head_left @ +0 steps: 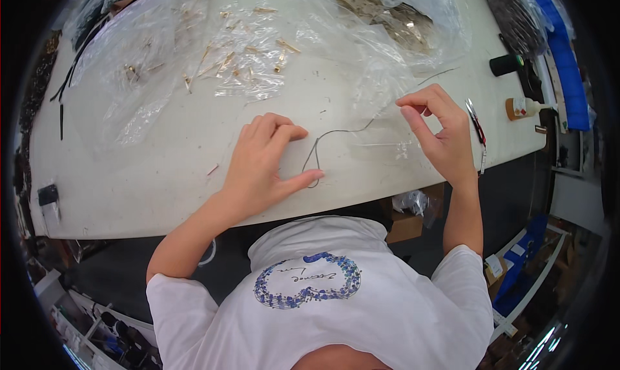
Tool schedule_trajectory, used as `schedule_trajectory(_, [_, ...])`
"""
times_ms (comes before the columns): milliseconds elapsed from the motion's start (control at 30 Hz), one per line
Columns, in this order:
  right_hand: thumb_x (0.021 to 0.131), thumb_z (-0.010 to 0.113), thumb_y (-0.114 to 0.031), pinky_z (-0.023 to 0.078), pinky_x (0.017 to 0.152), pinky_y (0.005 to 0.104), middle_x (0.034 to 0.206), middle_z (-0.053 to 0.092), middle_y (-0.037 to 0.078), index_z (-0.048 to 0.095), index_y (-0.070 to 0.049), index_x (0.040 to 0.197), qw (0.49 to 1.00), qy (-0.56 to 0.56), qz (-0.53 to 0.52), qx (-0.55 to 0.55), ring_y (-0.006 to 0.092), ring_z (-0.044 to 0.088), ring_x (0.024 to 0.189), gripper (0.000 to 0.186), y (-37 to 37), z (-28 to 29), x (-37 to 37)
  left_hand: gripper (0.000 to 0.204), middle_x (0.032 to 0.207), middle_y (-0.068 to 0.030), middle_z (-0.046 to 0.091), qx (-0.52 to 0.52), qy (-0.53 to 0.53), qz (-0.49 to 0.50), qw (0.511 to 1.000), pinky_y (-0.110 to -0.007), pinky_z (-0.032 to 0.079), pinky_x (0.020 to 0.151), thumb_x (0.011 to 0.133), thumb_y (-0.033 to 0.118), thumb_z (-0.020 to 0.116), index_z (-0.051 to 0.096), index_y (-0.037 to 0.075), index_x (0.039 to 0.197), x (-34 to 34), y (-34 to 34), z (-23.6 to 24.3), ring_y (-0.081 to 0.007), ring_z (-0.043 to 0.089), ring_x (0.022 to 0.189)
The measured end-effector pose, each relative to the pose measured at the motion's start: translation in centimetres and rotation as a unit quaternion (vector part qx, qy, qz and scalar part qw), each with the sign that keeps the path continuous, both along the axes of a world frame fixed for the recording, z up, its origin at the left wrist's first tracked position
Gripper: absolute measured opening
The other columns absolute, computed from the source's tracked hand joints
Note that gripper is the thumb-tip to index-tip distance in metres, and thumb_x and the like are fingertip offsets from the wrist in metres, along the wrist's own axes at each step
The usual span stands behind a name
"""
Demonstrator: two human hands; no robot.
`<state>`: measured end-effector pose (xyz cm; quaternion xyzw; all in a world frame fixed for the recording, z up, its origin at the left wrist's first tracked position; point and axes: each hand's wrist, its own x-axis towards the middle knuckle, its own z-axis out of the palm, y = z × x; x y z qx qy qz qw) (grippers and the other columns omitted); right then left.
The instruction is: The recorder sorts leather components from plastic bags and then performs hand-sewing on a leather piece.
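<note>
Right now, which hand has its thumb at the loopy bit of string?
The left hand: its thumb reaches the loop in the dark cord. The right hand is away from that loop, its fingertips farther along the cord.

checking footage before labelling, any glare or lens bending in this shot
Head view: fisheye bends the table's near edge into a curve, with black corners; head view: glints streak the clear plastic at upper left; head view: the thin dark cord stays readable against the pale tabletop.
</note>
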<state>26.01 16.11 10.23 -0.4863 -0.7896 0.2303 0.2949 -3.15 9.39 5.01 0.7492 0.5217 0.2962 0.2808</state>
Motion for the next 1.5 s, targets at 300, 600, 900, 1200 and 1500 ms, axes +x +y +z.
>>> schedule_trajectory(300, [0.077, 0.073, -0.008, 0.04, 0.092, 0.0386, 0.104, 0.056, 0.008, 0.063, -0.011, 0.111, 0.949, -0.262, 0.175, -0.01, 0.0283, 0.052, 0.102, 0.036, -0.6, -1.2, -3.4, 0.044, 0.112, -0.0104, 0.053, 0.032, -0.008, -0.05, 0.998, -0.038, 0.041, 0.085, 0.074, 0.018, 0.08, 0.057, 0.006, 0.11, -0.3, -0.1, -0.9, -0.0285, 0.051, 0.1])
schedule_trajectory(600, [0.08, 0.07, -0.007, 0.036, 0.103, 0.0401, 0.117, 0.061, 0.005, 0.066, -0.012, 0.108, 0.975, -0.179, 0.122, 0.055, 0.0279, 0.052, 0.114, 0.028, -1.4, -2.0, -0.6, 0.015, 0.096, -0.0084, 0.055, 0.001, 0.004, -0.02, 1.0, -0.034, 0.045, 0.08, 0.082, 0.001, 0.067, 0.056, 0.004, 0.091, 0.4, 0.1, -1.2, -0.0241, 0.055, 0.089])
schedule_trajectory(900, [0.082, 0.072, -0.011, 0.045, 0.079, 0.0344, 0.089, 0.068, 0.005, 0.069, -0.01, 0.102, 0.983, 0.024, 0.17, 0.059, 0.0227, 0.063, 0.084, 0.019, -2.0, -2.1, -3.5, 0.008, 0.093, -0.0039, 0.057, -0.175, -0.292, 0.038, 0.939, -0.027, 0.045, 0.083, 0.099, 0.01, 0.056, 0.052, 0.002, 0.098, 1.5, -2.2, 0.5, -0.0111, 0.056, 0.089])
schedule_trajectory(1200, [0.076, 0.078, -0.008, 0.044, 0.07, 0.0318, 0.077, 0.068, 0.001, 0.071, -0.009, 0.084, 0.972, 0.104, 0.208, 0.041, 0.018, 0.061, 0.071, 0.011, -3.1, -2.4, -5.8, 0.01, 0.099, -0.0062, 0.061, -0.147, -0.24, 0.0, 0.96, -0.024, 0.045, 0.075, 0.098, 0.007, 0.057, 0.054, 0.001, 0.105, 2.0, -3.0, 2.6, -0.0097, 0.056, 0.082])
schedule_trajectory(1500, [0.082, 0.072, -0.012, 0.044, 0.07, 0.0326, 0.07, 0.062, 0.002, 0.064, -0.01, 0.083, 0.978, 0.07, 0.181, 0.082, 0.0206, 0.059, 0.067, 0.008, -3.2, -2.8, -5.7, 0.018, 0.089, -0.0054, 0.068, -0.251, -0.384, 0.033, 0.888, -0.022, 0.051, 0.068, 0.095, 0.007, 0.064, 0.064, -0.003, 0.109, 2.9, -1.5, 1.8, -0.0067, 0.062, 0.077])
